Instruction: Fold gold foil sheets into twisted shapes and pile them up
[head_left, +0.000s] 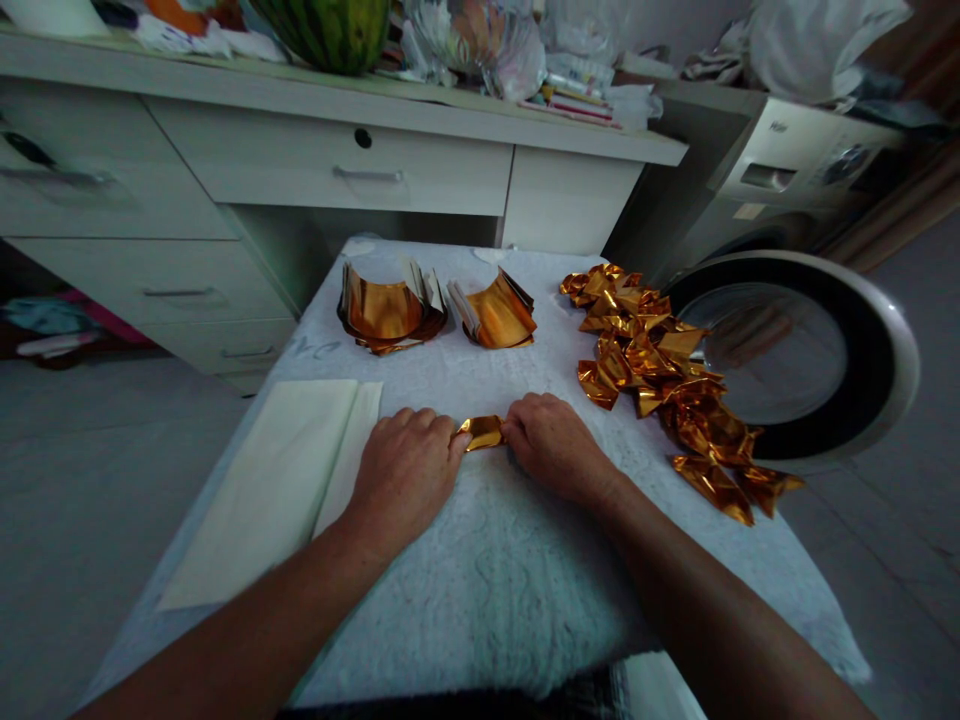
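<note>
Between my two hands stretches a small piece of shiny gold foil [483, 433], low over the middle of the cloth-covered table [465, 580]. My left hand [411, 465] pinches its left end, and my right hand [559, 450] grips the right end with curled fingers. The foil's ends are hidden in the fingers. Beyond them stand two curved stacks of gold foil sheets, a left stack [386, 308] and a right stack [499, 312]. A heap of folded, twisted gold foil pieces [660, 360] lies along the right side.
White paper sheets [277, 470] lie at the table's left. Behind is a white desk [300, 160] with drawers, bearing a watermelon [326, 30] and plastic bags [480, 45]. A washing machine [795, 170] stands at the right, its round door [892, 350] swung out beside the table.
</note>
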